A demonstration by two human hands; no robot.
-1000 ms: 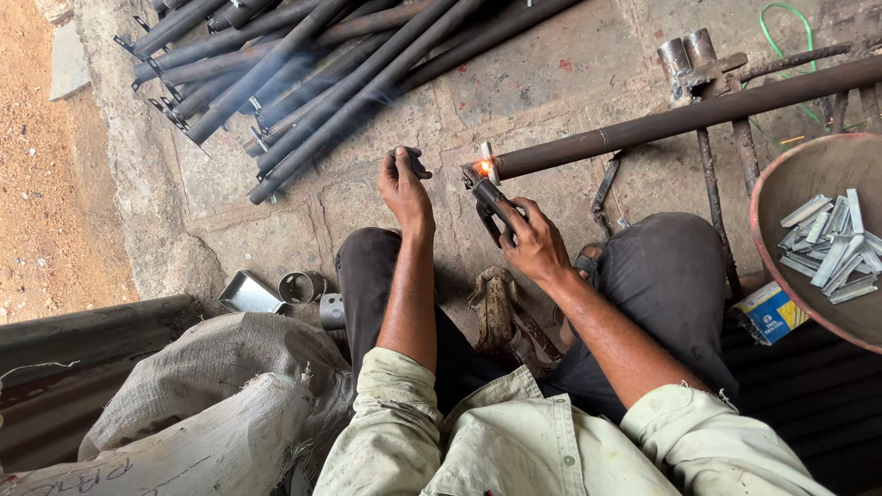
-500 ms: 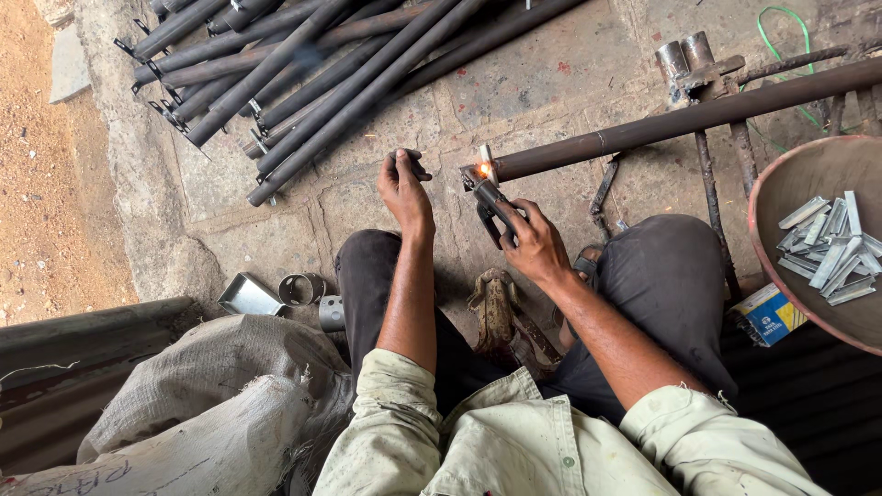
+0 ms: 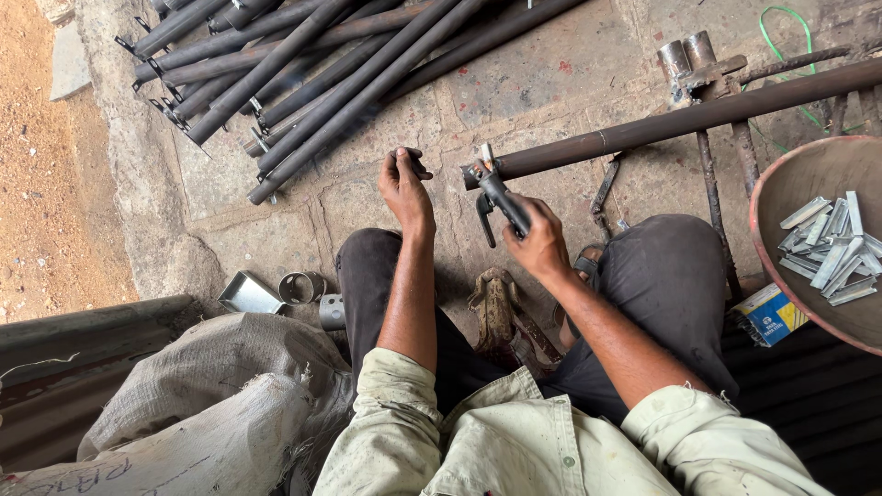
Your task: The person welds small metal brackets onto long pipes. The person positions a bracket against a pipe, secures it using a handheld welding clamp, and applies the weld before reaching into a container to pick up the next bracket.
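Right hand (image 3: 540,241): closed around the black electrode holder (image 3: 501,197), frame centre, tip at the pipe end.
Left hand (image 3: 404,184): fingers curled on a small dark piece (image 3: 411,162).
Steel pipe (image 3: 680,121): horizontal, upper right.
Pipe stack (image 3: 303,73): upper left.

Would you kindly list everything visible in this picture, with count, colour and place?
Long pipe: one, rusty brown, on a stand from centre to right edge.
Electrode holder: one, black, at the pipe's near end.
Pipe pile: many, dark grey, on the stone floor, top left.
Bowl: one, reddish brown, right edge.
Metal strips: a heap, silver, inside the bowl.
Small box: one, blue and yellow, below the bowl.
Metal offcuts: about three, silver, by the left knee.
Sacks: two, grey-white, bottom left.
Green wire: one, top right.
Left hand: holds a small dark piece.
Right hand: grips the electrode holder.
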